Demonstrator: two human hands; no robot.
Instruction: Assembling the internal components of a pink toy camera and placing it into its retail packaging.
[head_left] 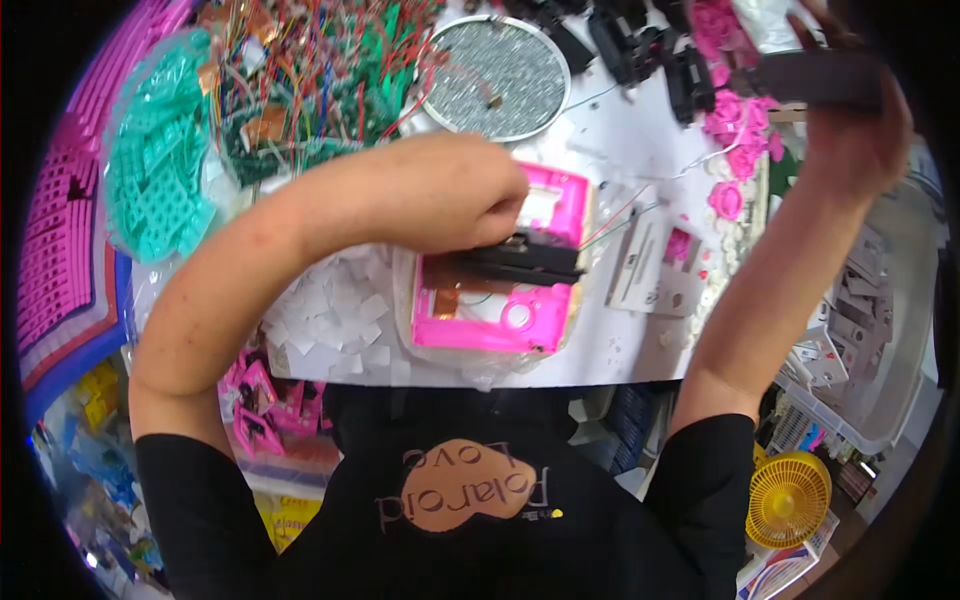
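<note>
— What is your left hand (478,195) closed on?

— A black oblong part (520,260). You pinch its left end, and it lies crosswise, roughly level, over the pink frame (500,300), its right end reaching the frame's right edge.

— And the frame itself?

— It is bright pink and rectangular, lying flat on the white tabletop right in front of you. A round hole sits near its lower right corner, and a brownish strip shows inside it under the black part.

— Your right hand (850,140)?

— It is raised at the upper right, gripping a dark flat piece (810,78), blurred, held well away from the frame.
</note>
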